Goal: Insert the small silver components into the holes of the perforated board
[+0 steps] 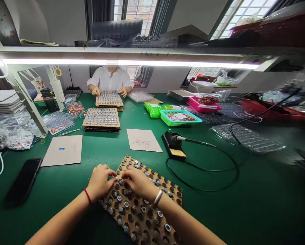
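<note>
A brown board (176,186) with rows of round holes lies tilted on the green table in front of me. Small round metal parts sit in many of its holes, some with a pale ring on top. Over the board's upper left edge my left hand (100,181) pinches with thumb and forefinger at a small part too tiny to name. My right hand (137,182) rests over the board close beside it, its fingertips curled together and pointing down among the parts. Whatever lies between those fingertips is hidden. A red string circles my left wrist, a silver bangle my right.
A soldering iron (193,140) stands in its holder (174,144), its cable looping rightward. Cardboard sheets (144,140), a black phone (23,180), stacked filled boards (101,119) and a green basket (180,117) lie around. Across the table sits a person (111,80) with both hands by another board stack.
</note>
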`<state>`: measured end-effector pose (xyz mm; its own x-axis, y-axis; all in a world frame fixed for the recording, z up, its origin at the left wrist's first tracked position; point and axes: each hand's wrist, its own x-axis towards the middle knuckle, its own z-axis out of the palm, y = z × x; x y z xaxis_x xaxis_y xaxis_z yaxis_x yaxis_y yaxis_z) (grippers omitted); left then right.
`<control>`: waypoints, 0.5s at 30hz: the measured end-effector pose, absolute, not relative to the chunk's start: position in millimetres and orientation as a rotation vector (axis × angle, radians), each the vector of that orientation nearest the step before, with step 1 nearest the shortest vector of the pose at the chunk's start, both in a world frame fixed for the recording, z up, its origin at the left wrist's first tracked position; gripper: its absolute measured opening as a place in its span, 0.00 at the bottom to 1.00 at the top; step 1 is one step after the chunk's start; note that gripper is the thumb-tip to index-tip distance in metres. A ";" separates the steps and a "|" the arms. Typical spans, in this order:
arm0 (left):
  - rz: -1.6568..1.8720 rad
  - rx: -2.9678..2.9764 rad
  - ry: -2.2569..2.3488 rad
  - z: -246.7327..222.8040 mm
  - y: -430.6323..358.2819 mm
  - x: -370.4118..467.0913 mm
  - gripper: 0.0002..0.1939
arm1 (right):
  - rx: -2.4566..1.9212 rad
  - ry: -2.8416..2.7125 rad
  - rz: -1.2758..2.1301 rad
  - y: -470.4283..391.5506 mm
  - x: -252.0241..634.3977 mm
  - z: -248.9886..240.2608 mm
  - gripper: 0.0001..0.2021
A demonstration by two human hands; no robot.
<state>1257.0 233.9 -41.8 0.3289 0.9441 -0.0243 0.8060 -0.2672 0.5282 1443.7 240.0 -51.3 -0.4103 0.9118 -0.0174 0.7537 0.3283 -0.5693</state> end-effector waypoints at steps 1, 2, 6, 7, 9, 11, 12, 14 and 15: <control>0.404 2.163 1.533 -43.3 236.7 1259.5 0.09 | -1.503 -2.303 0.727 238.5 1442.5 -53.1 0.06; 0.393 2.175 1.526 -44.8 238.9 1261.7 0.09 | -1.514 -2.310 0.719 236.8 1440.8 -54.9 0.05; 0.357 2.201 1.509 -48.6 241.6 1266.2 0.08 | -1.523 -2.336 0.693 231.2 1434.6 -58.4 0.04; 0.353 2.202 1.505 -48.5 241.3 1266.5 0.08 | -1.519 -2.343 0.686 230.1 1434.0 -58.3 0.04; 0.346 2.197 1.493 -47.3 240.6 1266.6 0.10 | -1.506 -2.356 0.674 228.2 1433.9 -57.7 0.05; 0.339 2.183 1.474 -45.5 241.1 1265.5 0.11 | -1.483 -2.367 0.668 226.5 1434.9 -57.8 0.06; 0.340 2.173 1.463 -44.7 241.9 1264.3 0.12 | -1.467 -2.370 0.668 225.8 1435.5 -58.2 0.07; 0.354 2.148 1.444 -44.0 244.5 1261.1 0.15 | -1.438 -2.364 0.672 224.9 1436.7 -59.6 0.09; 0.367 2.135 1.441 -44.1 246.0 1259.2 0.16 | -1.425 -2.358 0.674 224.7 1437.0 -60.4 0.09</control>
